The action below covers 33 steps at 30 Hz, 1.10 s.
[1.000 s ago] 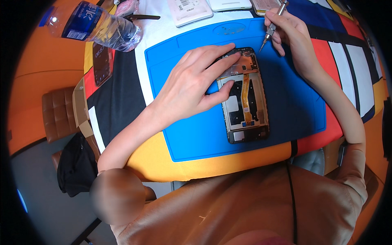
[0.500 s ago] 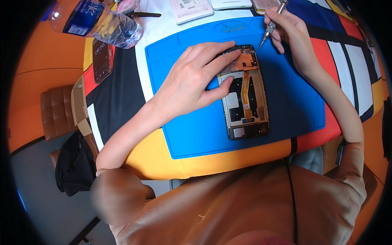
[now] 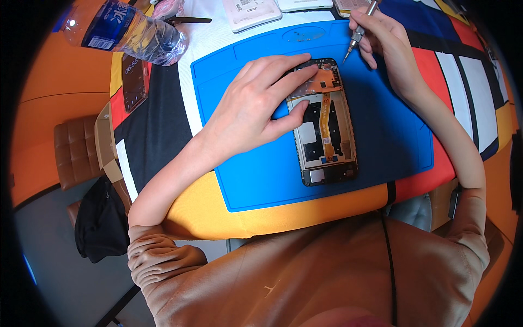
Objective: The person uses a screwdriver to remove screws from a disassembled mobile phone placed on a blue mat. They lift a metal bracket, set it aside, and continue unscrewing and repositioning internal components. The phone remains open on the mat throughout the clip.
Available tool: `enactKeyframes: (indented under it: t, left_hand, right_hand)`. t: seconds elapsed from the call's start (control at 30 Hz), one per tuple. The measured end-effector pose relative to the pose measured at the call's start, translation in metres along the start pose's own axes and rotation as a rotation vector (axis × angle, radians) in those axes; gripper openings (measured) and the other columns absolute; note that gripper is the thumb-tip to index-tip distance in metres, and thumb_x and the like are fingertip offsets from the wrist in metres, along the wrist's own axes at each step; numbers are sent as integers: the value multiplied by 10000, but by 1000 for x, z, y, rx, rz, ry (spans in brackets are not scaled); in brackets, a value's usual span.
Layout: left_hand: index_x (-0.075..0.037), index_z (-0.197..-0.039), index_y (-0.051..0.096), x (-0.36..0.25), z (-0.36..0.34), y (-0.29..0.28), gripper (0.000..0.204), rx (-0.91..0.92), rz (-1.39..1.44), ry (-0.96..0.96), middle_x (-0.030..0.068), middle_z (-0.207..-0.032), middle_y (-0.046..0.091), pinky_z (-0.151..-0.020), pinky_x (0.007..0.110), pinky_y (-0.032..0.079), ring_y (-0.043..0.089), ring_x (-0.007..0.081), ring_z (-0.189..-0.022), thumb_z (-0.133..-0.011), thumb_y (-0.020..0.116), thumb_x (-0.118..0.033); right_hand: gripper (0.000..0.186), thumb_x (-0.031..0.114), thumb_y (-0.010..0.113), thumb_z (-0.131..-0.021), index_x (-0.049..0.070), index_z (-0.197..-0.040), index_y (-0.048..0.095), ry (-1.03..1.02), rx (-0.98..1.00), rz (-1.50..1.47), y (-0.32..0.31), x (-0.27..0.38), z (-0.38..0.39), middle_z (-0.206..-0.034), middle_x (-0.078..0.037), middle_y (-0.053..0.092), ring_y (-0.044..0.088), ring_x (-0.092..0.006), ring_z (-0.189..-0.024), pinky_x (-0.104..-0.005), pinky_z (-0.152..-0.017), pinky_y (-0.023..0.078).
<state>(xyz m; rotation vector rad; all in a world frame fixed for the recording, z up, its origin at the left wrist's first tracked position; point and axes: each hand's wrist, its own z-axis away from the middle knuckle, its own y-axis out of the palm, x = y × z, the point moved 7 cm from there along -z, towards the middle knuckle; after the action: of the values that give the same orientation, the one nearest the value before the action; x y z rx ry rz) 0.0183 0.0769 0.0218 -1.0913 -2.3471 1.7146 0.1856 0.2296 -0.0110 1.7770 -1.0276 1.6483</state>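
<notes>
An opened smartphone (image 3: pixel 312 115) lies on the blue work mat (image 3: pixel 261 182), its inner parts facing up. A yellow-orange flex cable (image 3: pixel 326 128) runs lengthwise down its middle. My left hand (image 3: pixel 253 103) comes over the phone from the left with its fingers spread. Its fingertips rest on the phone's upper part, partly covering it, and the thumb touches near the left edge. Between the fingers of my right hand (image 3: pixel 389 46) is a slim metal screwdriver (image 3: pixel 357 36). The screwdriver's tip points down beside the phone's upper right corner, apart from it.
A water bottle (image 3: pixel 133 35) leans at the upper left, with another phone (image 3: pixel 135 84) below it. Past the mat lie a white device (image 3: pixel 251 13), a second pale one (image 3: pixel 305 4) and a dark strip (image 3: pixel 190 20). A colour-block cloth (image 3: pixel 169 103) covers the table.
The whole view has shifted very slightly. Both hands, the screwdriver and the phone keep nearly the same places relative to each other.
</notes>
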Motion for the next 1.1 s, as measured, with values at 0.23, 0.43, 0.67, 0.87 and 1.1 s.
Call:
enactKeyframes:
  t: [0.23, 0.43, 0.67, 0.87, 1.1]
  left_hand:
    - [-57, -1361, 635, -1, -1, 0, 541, 5, -21, 14, 118, -1461, 574, -1062, 431, 456, 575, 310, -1281, -836, 720, -161]
    - [-75, -1400, 606, -8, -4, 0, 559, 45, -42, 96, 110, -1518, 520, -1113, 446, 405, 500, 319, -1369, -866, 702, -209]
    - [-74, -1391, 599, -11, -5, 3, 512, 101, -66, 119, 104, -1460, 557, -1104, 437, 411, 492, 302, -1369, -920, 699, -249]
    - [-89, -1409, 592, -11, -5, 3, 524, 110, -77, 115, 101, -1462, 555, -1108, 435, 405, 487, 297, -1378, -922, 698, -251]
    - [-95, -1416, 589, -10, -5, 5, 526, 102, -79, 114, 101, -1465, 552, -1105, 431, 405, 487, 297, -1377, -924, 696, -246]
  right_hand:
    - [357, 409, 503, -1084, 95, -961, 622, 7, -10, -2, -1, -1, -1, -637, 64, 456, 431, -31, -494, -184, -509, 356]
    - [286, 281, 531, -1078, 45, -944, 618, 93, -43, -201, 3, 3, 2, -647, 8, 529, 487, -73, -476, -203, -477, 378]
    - [275, 241, 532, -1084, 29, -934, 622, 46, -179, -192, 13, 26, 11, -697, -8, 578, 520, -79, -513, -204, -475, 395]
    - [256, 226, 518, -1088, 24, -961, 610, -32, -159, -18, 22, 33, 18, -773, -15, 575, 514, -56, -615, -202, -554, 407]
    - [262, 222, 518, -1087, 25, -940, 606, -83, -140, 34, 23, 37, 22, -750, -8, 549, 493, -59, -604, -213, -551, 399]
